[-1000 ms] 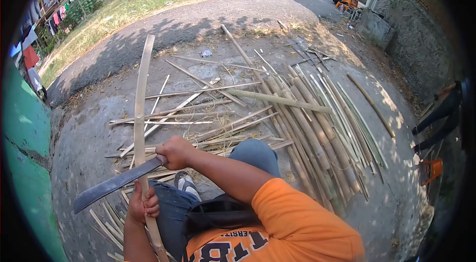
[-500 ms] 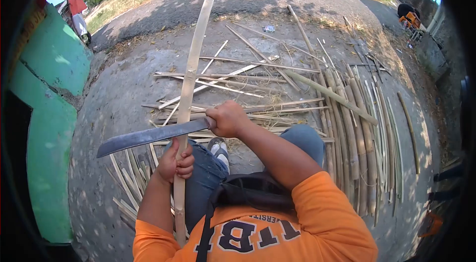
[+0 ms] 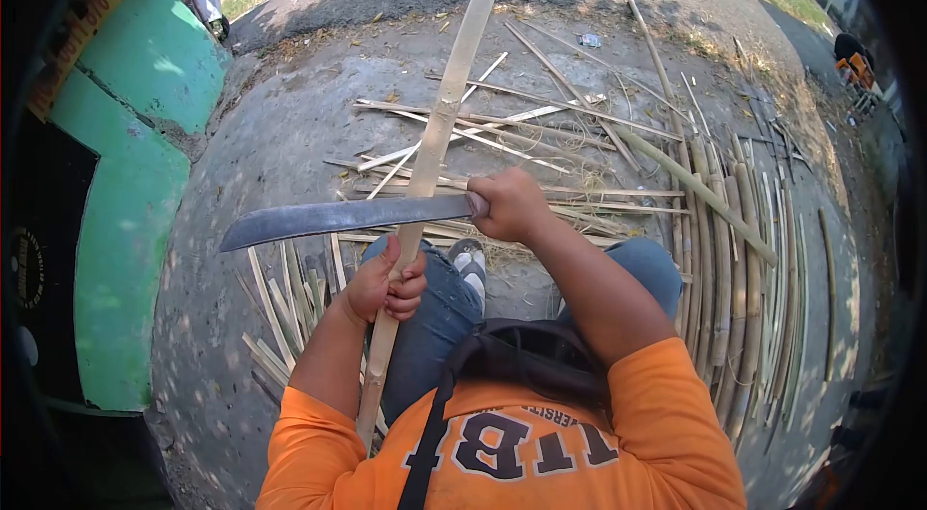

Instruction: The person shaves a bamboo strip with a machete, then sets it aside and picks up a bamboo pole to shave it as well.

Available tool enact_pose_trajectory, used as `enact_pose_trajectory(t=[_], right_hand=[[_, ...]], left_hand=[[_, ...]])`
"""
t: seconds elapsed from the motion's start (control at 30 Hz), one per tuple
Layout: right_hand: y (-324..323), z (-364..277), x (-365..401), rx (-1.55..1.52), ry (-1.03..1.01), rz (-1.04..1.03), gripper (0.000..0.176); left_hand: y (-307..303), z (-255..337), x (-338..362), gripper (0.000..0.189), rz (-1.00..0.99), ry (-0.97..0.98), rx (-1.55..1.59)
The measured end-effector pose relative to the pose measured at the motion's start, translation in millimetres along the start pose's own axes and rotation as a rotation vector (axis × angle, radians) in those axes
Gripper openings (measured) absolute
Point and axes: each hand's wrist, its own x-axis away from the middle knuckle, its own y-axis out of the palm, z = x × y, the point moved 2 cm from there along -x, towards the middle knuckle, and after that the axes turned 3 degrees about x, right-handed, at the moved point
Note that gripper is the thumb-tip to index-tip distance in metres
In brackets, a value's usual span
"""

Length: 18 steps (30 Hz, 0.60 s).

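Observation:
My left hand (image 3: 389, 288) is wrapped round a long split bamboo strip (image 3: 442, 109), which slants up and away from my lap. The fist grips it low down, with the lower end running along my left side. My right hand (image 3: 507, 206) is closed round the handle of a machete (image 3: 348, 217). Its broad dark blade points left and crosses over the strip, a short way above my left fist. The blade's tip reaches well past the strip on the left.
Split bamboo pieces (image 3: 521, 128) lie crisscrossed on the concrete ahead. Bamboo poles (image 3: 719, 288) are laid side by side at my right, with one pole (image 3: 695, 186) slanting across them. More strips (image 3: 280, 302) fan out at my left, near a green wall (image 3: 126, 249).
The machete has gone from tilted to nearly level across the bamboo strip. My view has turned slightly left, so the scene sits further right. Both hands keep their grips.

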Motion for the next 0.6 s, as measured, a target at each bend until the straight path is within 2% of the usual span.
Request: enact_pose_trajectory(t=[0.1, 0.13, 0.23, 0.33, 0.53, 0.6], right_hand=[[-2.5, 9.2, -1.7, -0.025, 0.022, 0.062, 0.013], [-2.4, 16.6, -2.5, -0.044, 0.111, 0.057, 0.013], [0.7, 27.5, -4.2, -0.09, 0.171, 0.132, 0.011], [-6.7, 17.5, -2.9, -0.097, 0.15, 0.13, 0.011], [-8.3, -4.6, -5.0, -0.019, -0.024, 0.029, 0.014], [-4.1, 11.2, -4.0, -0.008, 0.053, 0.046, 0.013]], left_hand=[[4.7, 0.4, 1.9, 0.063, 0.006, -0.018, -0.041], [5.7, 1.5, 1.5, 0.063, 0.004, -0.023, -0.055], [2.8, 2.2, -0.3, 0.063, 0.008, -0.031, -0.032], [-0.7, 0.9, 1.0, 0.063, -0.011, -0.031, -0.001], [-0.8, -0.3, 1.7, 0.063, -0.013, -0.015, -0.014], [0.1, 1.4, 2.3, 0.063, 0.002, -0.035, -0.024]])
